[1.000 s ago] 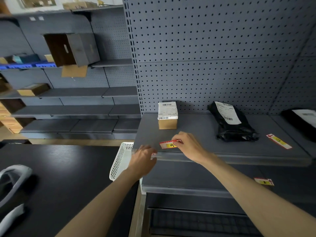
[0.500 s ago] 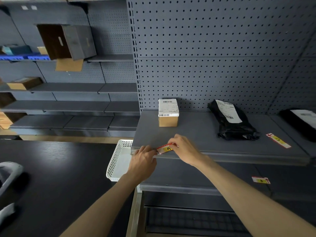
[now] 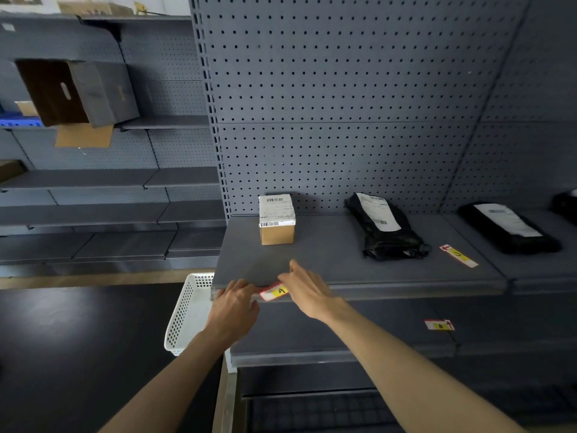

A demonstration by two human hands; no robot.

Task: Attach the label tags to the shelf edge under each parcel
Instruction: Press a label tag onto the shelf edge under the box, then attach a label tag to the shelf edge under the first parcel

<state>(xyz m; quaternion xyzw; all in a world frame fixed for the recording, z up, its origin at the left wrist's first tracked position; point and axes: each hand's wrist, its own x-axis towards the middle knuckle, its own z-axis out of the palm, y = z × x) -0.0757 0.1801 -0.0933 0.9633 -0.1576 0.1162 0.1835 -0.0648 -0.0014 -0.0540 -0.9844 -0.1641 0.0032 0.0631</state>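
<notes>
Tag A [image 3: 274, 291] sits tilted on the shelf edge [image 3: 406, 287] below the box [image 3: 277, 219], left hand [image 3: 234, 306] pinching its left end, right hand [image 3: 307, 290] loosely spread over its right end; probably level it, then press end to end

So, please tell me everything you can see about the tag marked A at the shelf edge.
The tag marked A is a small flat strip, apparently paper or card, white with a red border and a yellow patch bearing a handwritten black "A". It lies slightly tilted against the front edge of the shelf, below the cardboard parcel. The left hand touches its left end, the right hand covers its right end.
</notes>
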